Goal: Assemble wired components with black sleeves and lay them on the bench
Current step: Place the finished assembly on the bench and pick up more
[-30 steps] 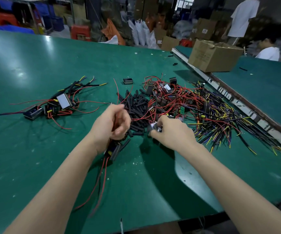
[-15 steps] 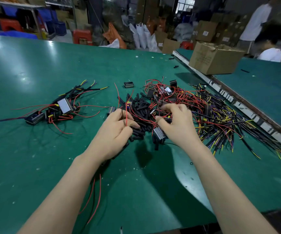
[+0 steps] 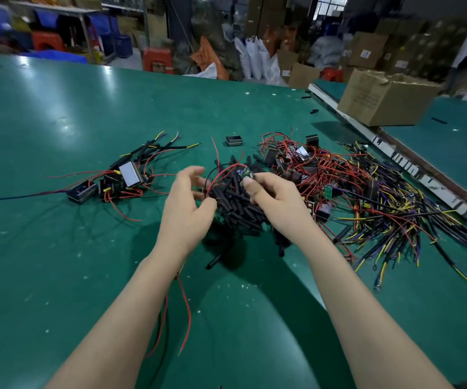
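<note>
The green bench (image 3: 58,248) is filling the whole view, both bare forearms reaching out over it. Off to the right a big tangle of red, yellow and black wires (image 3: 381,203) is sprawling across the surface, with small dark components mixed in. Further back on the adjoining table a cardboard box (image 3: 381,101) is sitting. To the left, well apart from the hands, a smaller cluster of finished wired components (image 3: 120,178) is lying on the bench, black sleeves showing on its leads, a silver-faced block in the middle.

Dead centre, the pile of black sleeves (image 3: 237,203) is sitting between the two hands. The left hand (image 3: 184,211) is hovering at the pile's left edge, fingers loosely spread and curled, thumb just against the sleeves; red leads are running past its fingertips, but whether it is actually pinching one, I cannot tell. Red wires (image 3: 184,313) are trailing on the bench beside that forearm.

The right hand (image 3: 277,195) is closing over the pile's right side, thumb and forefinger pressed together on a small green circuit board (image 3: 245,173) at its fingertips, held just above the sleeves, with red leads arching away from it leftward. A lone black housing (image 3: 233,141) is lying beyond.
</note>
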{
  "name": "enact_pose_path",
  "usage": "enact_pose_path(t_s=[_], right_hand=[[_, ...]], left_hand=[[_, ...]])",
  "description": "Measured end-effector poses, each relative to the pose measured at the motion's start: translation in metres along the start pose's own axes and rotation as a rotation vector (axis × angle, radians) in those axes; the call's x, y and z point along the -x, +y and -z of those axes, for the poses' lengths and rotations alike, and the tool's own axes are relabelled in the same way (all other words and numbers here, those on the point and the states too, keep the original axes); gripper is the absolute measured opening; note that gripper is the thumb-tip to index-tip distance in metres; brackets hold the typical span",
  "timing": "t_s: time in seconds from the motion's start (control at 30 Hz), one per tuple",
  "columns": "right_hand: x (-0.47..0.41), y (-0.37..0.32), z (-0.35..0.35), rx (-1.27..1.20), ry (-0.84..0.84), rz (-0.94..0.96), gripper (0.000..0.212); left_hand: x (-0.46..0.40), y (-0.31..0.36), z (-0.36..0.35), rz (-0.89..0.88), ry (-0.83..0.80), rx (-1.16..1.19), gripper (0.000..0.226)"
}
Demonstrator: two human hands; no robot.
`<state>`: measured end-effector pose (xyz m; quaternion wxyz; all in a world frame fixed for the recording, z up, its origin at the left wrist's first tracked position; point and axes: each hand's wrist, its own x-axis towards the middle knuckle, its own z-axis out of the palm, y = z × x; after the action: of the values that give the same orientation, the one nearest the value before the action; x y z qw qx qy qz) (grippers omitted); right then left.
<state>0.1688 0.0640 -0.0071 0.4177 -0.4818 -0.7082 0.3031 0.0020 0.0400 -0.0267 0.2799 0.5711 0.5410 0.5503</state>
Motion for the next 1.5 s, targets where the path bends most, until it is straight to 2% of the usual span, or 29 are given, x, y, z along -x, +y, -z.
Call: enact_pose_path(t_s=[0.1,0.17,0.23,0.3,0.33,0.4,0.47,0.5,0.57,0.63,0.73,0.83,0.97,1.1,1.27,1.4,1.5], right_hand=[[0.002,0.002,-0.004,0.004,0.014,0.012,0.022],[0.005,0.005,-0.004,-0.006,0.033,0.019,0.023],[0.008,0.008,-0.001,-0.014,0.048,0.014,0.023],[0.009,0.01,0.004,-0.052,0.067,0.007,0.023],[0.009,0.01,0.007,-0.102,0.064,-0.014,0.023],[0.01,0.009,0.013,-0.238,0.016,-0.052,0.023],[0.011,0.007,0.014,-0.341,-0.04,-0.062,0.034],[0.011,0.006,0.013,-0.355,-0.057,-0.067,0.034],[0.012,0.005,0.008,-0.331,-0.108,-0.083,0.027],[0.014,0.007,0.002,-0.249,-0.154,-0.087,0.034],[0.017,0.013,-0.003,-0.07,-0.146,-0.048,0.042],[0.018,0.021,-0.007,0.171,-0.099,0.04,0.046],[0.016,0.021,-0.016,0.37,0.009,0.018,0.045],[0.016,0.021,-0.027,0.473,0.215,0.089,0.04],[0.011,0.023,-0.036,0.631,0.392,0.113,0.038],[0.008,0.03,-0.039,0.677,0.449,0.159,0.04],[0.008,0.032,-0.04,0.678,0.466,0.171,0.039]], left_hand=[[0.002,0.001,0.002,-0.138,-0.059,-0.096,0.064],[0.003,0.004,0.004,-0.202,-0.144,-0.045,0.057],[0.0,0.008,0.008,-0.093,-0.159,0.232,0.037],[-0.011,0.003,0.016,0.086,0.012,0.398,0.032],[-0.018,-0.003,0.02,0.165,0.11,0.389,0.033],[-0.029,-0.018,0.026,0.215,0.225,0.162,0.018],[-0.035,-0.031,0.025,0.167,0.145,-0.084,0.012],[-0.038,-0.034,0.021,0.163,0.058,-0.115,0.014],[-0.05,-0.037,0.009,0.129,-0.052,-0.318,0.03],[-0.062,-0.037,-0.001,0.095,-0.099,-0.587,0.039],[-0.075,-0.034,-0.008,0.157,-0.199,-0.764,0.041],[-0.086,-0.023,-0.008,0.124,-0.203,-0.81,0.045],[-0.119,0.001,-0.011,-0.021,-0.153,-0.789,0.034],[-0.165,0.009,-0.036,-0.096,-0.272,-0.833,0.034],[-0.209,0.0,-0.076,-0.132,-0.396,-1.137,0.04],[-0.233,-0.014,-0.101,-0.103,-0.494,-1.258,0.044],[-0.238,-0.028,-0.113,-0.074,-0.536,-1.328,0.039]])
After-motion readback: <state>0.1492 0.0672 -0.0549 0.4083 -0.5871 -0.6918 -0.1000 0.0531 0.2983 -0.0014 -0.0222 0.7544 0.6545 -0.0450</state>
